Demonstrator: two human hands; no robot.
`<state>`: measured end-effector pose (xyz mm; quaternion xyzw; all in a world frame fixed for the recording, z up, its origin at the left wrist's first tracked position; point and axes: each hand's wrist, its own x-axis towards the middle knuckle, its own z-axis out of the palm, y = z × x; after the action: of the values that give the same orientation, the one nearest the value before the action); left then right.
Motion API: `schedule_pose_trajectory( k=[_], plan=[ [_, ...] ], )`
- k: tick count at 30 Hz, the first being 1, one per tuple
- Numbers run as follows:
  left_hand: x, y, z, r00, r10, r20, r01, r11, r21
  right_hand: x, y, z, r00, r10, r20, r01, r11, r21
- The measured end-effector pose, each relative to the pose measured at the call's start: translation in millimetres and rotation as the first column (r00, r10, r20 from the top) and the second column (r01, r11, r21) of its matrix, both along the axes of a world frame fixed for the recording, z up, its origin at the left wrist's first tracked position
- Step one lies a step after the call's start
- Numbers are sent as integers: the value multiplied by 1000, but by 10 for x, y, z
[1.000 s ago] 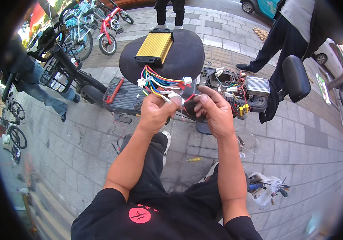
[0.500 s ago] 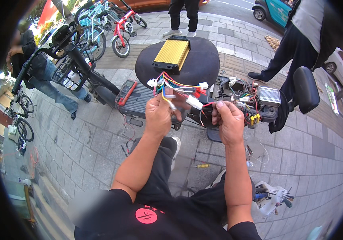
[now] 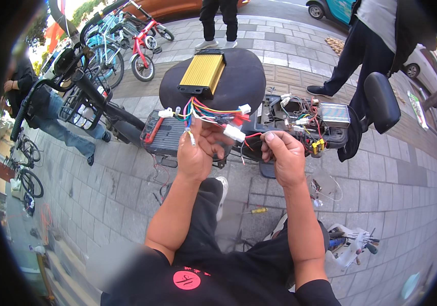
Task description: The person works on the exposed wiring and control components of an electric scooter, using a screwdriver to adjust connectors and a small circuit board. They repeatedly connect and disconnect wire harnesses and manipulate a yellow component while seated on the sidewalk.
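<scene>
A yellow finned controller (image 3: 201, 71) rests on the black scooter seat (image 3: 244, 79), its coloured wire bundle (image 3: 212, 109) and white connectors hanging over the near edge. My left hand (image 3: 198, 153) holds part of that bundle from below, thumb raised along the wires and fingers curled, partly hidden by them. My right hand (image 3: 283, 155) pinches a thin red wire beside a large white plug (image 3: 234, 133). To its right, the scooter's open rear bay holds a silver finned box (image 3: 335, 114), tangled wires and yellow connectors (image 3: 317, 146). A red multimeter (image 3: 153, 127) lies on the footboard at left.
Three people stand around: jeans at left (image 3: 70, 127), dark trousers behind the seat (image 3: 210, 20) and at right (image 3: 353, 51). Parked bicycles (image 3: 142, 61) are at back left, cars along the top. A screwdriver (image 3: 259, 210) and a tool bag (image 3: 351, 239) lie on the paving.
My hands have moved apart; the right came to pinch the red wire. My left hand has shifted a little under the bundle, and the large white plug hangs between the hands.
</scene>
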<state>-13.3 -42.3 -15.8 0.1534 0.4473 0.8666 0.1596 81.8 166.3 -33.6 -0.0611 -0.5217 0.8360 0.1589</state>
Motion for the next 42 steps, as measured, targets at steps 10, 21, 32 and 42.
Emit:
schedule_pose_trajectory(
  k=[10, 21, 32, 42],
  plan=[
    [269, 207, -195, 976, -69, -206, -46, 860, -509, 49, -6, 112, 1000, 4, -4, -3, 999, 41],
    [345, 434, -271, 983, -18, -183, -7, 991, -134, 163, -98, 102, 998, 36, 59, -38, 999, 37],
    [278, 606, -359, 976, -21, -219, 0, 995, -96, 641, 721, -70, 900, -421, 114, 372, 876, 306],
    [248, 698, -305, 966, 12, -257, -36, 995, -88, 652, 1621, -271, 814, -580, -8, 147, 193, 970]
  ],
)
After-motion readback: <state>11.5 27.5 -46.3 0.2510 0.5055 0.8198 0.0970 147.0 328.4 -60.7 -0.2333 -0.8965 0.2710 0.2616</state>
